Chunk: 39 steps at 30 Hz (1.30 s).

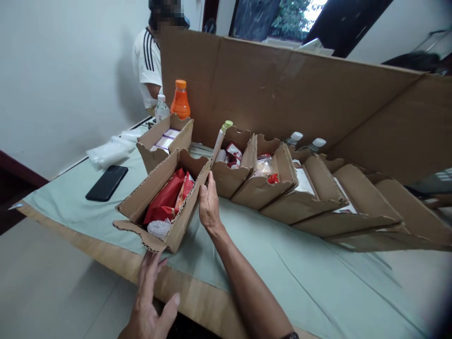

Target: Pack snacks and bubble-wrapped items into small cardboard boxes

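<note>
A long open cardboard box (185,222) stands at the table's front left. Inside it lie red packets (165,197) and a crumpled clear plastic bundle (158,228). My right hand (210,207) rests flat along the box's right wall, fingers stretched out. Below the front flap is my left hand (149,296), fingers spread and thumb apart. Its fingertips reach the lower front of the box; whether they touch it I cannot tell. Neither hand grasps anything.
Behind stands a box of white and purple packs (145,157). Several cardboard boxes (233,181) run rightward before a tall cardboard panel (268,84). A black phone (107,183), plastic bags (108,153) and an orange bottle (181,101) are left. A person (146,61) is beyond.
</note>
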Each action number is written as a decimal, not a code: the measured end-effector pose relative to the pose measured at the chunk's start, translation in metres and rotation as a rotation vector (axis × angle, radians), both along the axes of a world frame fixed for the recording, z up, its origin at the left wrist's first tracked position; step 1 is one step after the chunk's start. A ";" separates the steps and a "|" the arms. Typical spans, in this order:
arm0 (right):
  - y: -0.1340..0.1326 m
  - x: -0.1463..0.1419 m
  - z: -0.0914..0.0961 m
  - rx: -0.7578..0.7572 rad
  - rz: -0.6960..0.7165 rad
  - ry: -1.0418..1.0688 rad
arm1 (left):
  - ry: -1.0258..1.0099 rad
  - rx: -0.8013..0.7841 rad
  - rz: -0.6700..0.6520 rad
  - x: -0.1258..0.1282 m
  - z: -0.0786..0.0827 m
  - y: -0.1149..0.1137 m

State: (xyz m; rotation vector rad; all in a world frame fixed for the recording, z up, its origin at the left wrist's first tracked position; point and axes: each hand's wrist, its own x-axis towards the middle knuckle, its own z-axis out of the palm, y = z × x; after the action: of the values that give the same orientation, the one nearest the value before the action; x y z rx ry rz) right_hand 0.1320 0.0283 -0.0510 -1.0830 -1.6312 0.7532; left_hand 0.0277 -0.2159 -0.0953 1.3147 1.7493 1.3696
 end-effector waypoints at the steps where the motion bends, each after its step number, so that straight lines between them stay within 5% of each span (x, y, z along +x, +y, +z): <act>1: 0.001 -0.003 0.000 0.009 -0.006 -0.004 | 0.001 -0.001 0.004 0.002 0.001 0.001; 8: -0.002 -0.005 -0.009 0.048 -0.070 0.049 | 0.214 0.099 -0.093 -0.009 0.007 0.024; 12: -0.007 -0.005 -0.034 0.006 -0.112 0.111 | 0.337 0.138 -0.081 -0.026 0.015 0.048; 17: -0.004 -0.003 -0.063 -0.099 -0.151 0.160 | 0.230 0.116 -0.138 -0.028 0.013 0.080; 25: 0.006 0.003 -0.077 -0.177 -0.242 0.216 | 0.055 0.142 -0.275 0.010 0.007 0.166; 31: 0.008 0.006 -0.075 -0.209 -0.260 0.245 | 0.062 0.129 -0.365 0.008 0.012 0.221; 35: 0.004 0.007 -0.068 -0.188 -0.208 0.225 | 0.120 0.033 -0.449 -0.014 0.015 0.215; 39: -0.009 0.001 -0.048 -0.152 -0.111 0.170 | 0.279 0.002 -0.436 -0.050 0.004 0.165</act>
State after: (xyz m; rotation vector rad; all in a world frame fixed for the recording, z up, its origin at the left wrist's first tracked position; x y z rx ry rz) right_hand 0.1333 0.0194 -0.0987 -1.1731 -1.3772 0.8820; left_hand -0.0226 -0.0513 -0.0909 1.8282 1.5002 0.9792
